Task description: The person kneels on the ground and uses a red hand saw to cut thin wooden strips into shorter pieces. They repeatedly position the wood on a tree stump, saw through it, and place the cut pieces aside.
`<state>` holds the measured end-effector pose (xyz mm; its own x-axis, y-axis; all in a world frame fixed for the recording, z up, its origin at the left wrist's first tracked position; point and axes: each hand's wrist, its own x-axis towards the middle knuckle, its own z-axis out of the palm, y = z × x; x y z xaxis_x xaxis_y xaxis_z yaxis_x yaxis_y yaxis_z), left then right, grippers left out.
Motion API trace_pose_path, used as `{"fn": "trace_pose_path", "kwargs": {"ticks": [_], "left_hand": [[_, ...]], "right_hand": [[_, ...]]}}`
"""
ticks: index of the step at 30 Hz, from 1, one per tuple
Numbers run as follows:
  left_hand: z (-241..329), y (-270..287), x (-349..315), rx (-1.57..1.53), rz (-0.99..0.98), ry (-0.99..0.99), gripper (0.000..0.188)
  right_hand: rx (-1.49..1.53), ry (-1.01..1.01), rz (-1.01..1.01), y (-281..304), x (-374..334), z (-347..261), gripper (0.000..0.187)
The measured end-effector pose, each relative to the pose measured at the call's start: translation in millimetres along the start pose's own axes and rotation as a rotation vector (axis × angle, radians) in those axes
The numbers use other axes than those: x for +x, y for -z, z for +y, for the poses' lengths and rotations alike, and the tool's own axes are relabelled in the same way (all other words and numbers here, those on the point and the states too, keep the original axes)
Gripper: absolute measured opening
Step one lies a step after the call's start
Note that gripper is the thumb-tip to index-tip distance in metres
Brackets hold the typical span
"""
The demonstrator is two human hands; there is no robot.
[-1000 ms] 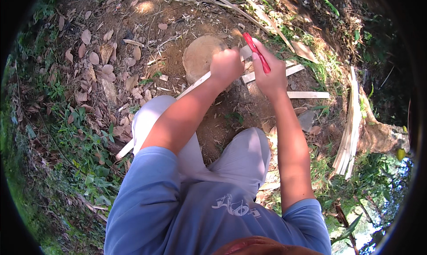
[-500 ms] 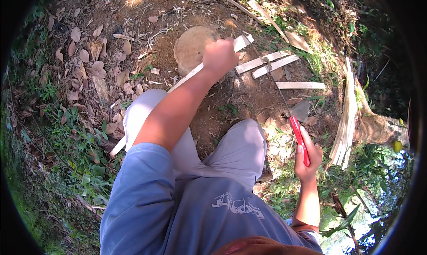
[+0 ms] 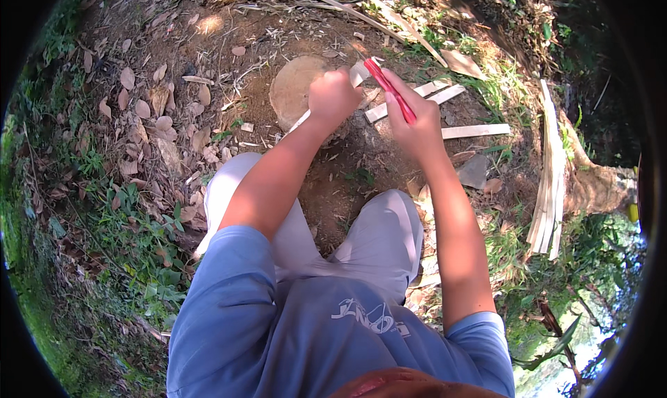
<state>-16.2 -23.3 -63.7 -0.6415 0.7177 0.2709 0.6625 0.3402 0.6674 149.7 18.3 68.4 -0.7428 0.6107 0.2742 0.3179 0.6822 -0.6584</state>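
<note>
My left hand (image 3: 332, 99) is closed in a fist round a pale, flat wooden strip (image 3: 359, 73), whose end sticks out past the knuckles. The rest of the strip slants down toward my left knee, mostly hidden by my forearm. In my right hand (image 3: 419, 128) is the red handle of a machete (image 3: 390, 91), raised close to the strip's far end. Its long thin blade barely shows from this angle. Just beyond my left hand stands a round wooden chopping block (image 3: 290, 85) on the dirt.
Several cut pale strips (image 3: 476, 131) lie on the ground right of my hands. A bundle of long strips (image 3: 549, 183) rests farther right, by a tree root (image 3: 590, 183). A grey stone (image 3: 474, 171) lies near them. Dry leaves (image 3: 167, 151) cover the left side.
My right hand has swung up and inward with the machete, from low at the right to beside the strip's end. My left hand has shifted slightly left and down, still gripping the strip.
</note>
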Motion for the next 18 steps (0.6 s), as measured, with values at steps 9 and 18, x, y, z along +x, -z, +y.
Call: {"fn": "trace_pose_path", "kwargs": {"ticks": [9,18], "left_hand": [[8,4,-3,0.011,-0.118,0.047,0.035],[14,-14,-1,0.219,-0.074,-0.029,0.036]], "right_hand": [[-0.240,-0.054,-0.120,147,-182,-69,0.049],[0.054,-0.002,0.024,37,-24,-22,0.042]]}}
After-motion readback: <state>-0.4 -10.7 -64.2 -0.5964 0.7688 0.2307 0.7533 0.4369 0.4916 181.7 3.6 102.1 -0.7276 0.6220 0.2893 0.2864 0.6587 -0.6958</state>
